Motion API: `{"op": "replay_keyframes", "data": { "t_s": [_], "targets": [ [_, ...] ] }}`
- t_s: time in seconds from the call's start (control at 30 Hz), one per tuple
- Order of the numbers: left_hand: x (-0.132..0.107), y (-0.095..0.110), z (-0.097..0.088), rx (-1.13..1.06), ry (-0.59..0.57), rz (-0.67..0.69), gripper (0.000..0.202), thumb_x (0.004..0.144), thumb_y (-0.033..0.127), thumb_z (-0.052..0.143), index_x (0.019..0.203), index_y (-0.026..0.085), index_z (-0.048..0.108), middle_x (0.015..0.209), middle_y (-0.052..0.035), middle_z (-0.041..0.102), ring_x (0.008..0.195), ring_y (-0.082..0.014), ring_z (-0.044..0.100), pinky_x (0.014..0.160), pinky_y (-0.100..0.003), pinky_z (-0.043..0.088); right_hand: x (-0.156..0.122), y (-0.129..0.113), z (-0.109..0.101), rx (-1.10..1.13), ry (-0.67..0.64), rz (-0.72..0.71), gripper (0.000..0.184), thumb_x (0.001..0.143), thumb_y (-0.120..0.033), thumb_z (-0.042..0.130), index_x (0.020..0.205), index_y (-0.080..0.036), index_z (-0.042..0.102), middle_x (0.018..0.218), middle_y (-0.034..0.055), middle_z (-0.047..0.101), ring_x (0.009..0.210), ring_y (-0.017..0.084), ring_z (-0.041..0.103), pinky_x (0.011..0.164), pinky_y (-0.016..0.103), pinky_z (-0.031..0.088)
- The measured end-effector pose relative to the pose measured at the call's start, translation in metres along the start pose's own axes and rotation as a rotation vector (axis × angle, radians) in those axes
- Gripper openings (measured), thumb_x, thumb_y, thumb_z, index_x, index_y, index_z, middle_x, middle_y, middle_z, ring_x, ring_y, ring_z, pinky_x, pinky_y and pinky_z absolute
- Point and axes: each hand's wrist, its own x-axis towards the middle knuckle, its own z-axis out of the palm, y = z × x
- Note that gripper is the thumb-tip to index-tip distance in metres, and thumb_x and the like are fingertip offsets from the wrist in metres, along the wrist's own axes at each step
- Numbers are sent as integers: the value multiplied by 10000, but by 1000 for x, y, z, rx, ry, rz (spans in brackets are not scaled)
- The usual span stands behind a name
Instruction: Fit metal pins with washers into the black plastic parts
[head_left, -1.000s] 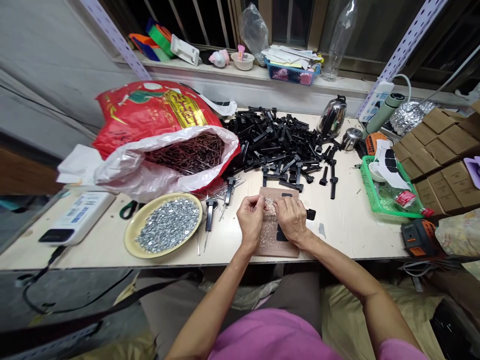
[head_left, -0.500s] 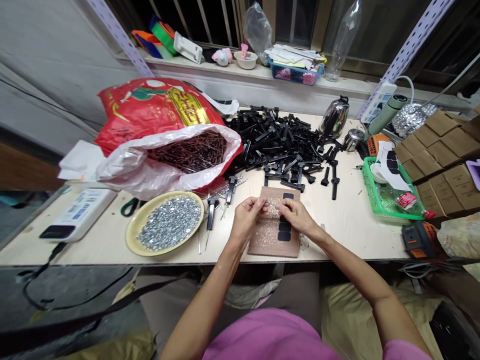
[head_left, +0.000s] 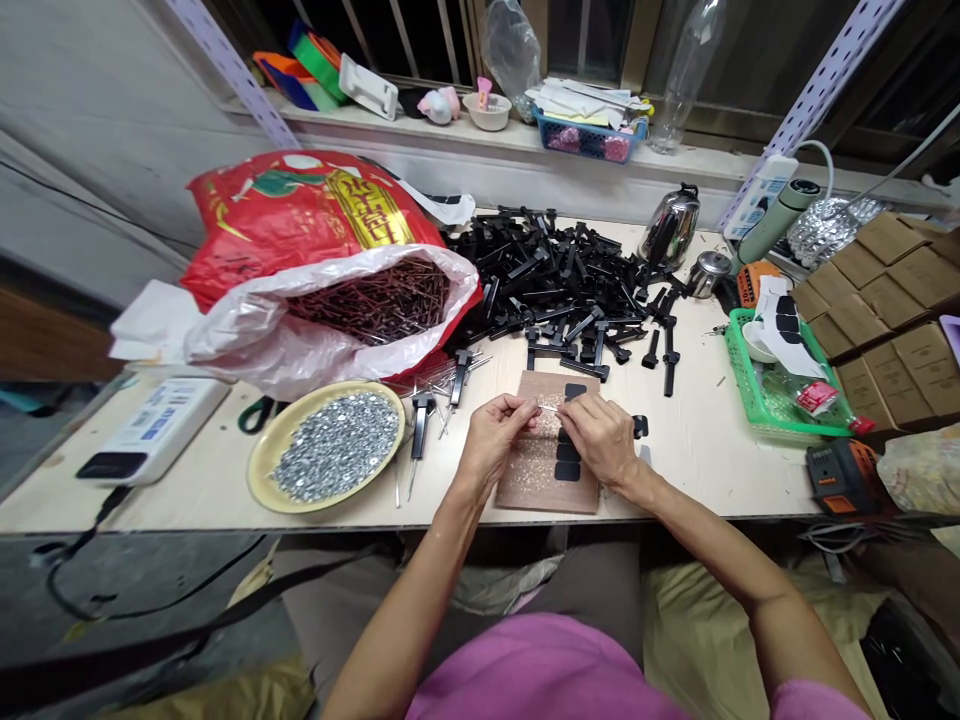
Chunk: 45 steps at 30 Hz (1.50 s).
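The left hand (head_left: 493, 436) is pinching a thin nail (head_left: 549, 407) above a brown board (head_left: 544, 490) near the desk's (head_left: 712, 480) front edge, while the right hand (head_left: 600, 438) is hovering curled against it, its grip unclear. Black plastic pieces (head_left: 559, 300) are lying piled behind the board, beside a plate (head_left: 253, 460) of small metal bits.

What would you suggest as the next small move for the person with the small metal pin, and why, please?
I would probably lower the small metal pin onto the brown board with the right hand, while the left hand steadies it. Both hands pinch it just above the board, close to the black pads.
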Motion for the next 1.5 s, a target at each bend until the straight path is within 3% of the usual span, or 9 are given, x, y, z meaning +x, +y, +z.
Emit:
{"op": "replay_keyframes", "data": {
  "t_s": [0.13,0.27,0.37,0.53,0.8,1.0,1.2,1.4,1.5],
  "targets": [
    [-1,2,-2,112,-30,25,388,482,427,840,612,144,609,552,28,591,462,-67,504,470,-206,436,1,4,-6,33,-73,-28,342,972,-228,356,772,-198,632,745,56,626,691,156,521,625,286,325],
    [-2,-1,-1,178,-53,67,353,521,414,829,612,150,613,529,35,569,474,-75,506,469,-206,432,3,14,-7,363,-179,96,191,912,-266,500,779,-197,618,775,17,624,682,132,539,615,242,357],
    [1,-4,0,94,-84,-16,369,506,406,842,612,147,604,543,24,586,462,-66,497,465,-204,431,3,19,-4,520,-207,176,173,877,-262,537,732,-192,601,738,-5,613,677,129,545,630,236,378],
    [5,-9,3,-46,-85,-161,390,457,370,872,615,136,603,562,8,610,448,-50,493,461,-189,424,-4,17,0,446,-118,175,175,897,-288,496,772,-209,591,775,13,604,704,140,538,653,250,379],
    [0,-8,10,51,-20,17,363,522,410,829,606,146,594,535,33,584,454,-61,501,483,-201,424,-5,14,0,601,-224,320,247,891,-334,445,685,-208,495,633,-34,504,589,115,454,562,230,313],
    [-2,-9,11,119,23,69,353,560,447,788,611,151,603,578,14,613,480,-75,518,513,-220,430,-3,14,-3,493,-184,304,214,887,-311,456,707,-209,509,686,-23,537,640,120,472,601,237,297],
    [-7,-13,12,241,31,144,325,616,441,759,625,147,622,564,24,602,491,-75,512,529,-219,427,-3,21,-4,518,-311,316,276,908,-313,450,663,-196,498,619,-41,516,577,101,455,562,220,301],
    [-6,-9,18,-7,29,6,391,513,423,826,693,133,636,611,18,631,505,-59,516,525,-199,441,-5,16,-8,315,-131,187,190,929,-274,474,782,-198,568,762,-7,613,677,111,535,606,213,345],
    [-2,-6,17,-27,-4,-53,419,452,409,852,666,129,624,578,23,613,473,-49,494,492,-188,421,-9,14,-6,177,-68,98,200,952,-283,450,834,-201,589,802,7,635,678,109,552,585,213,340]
  ]
}}
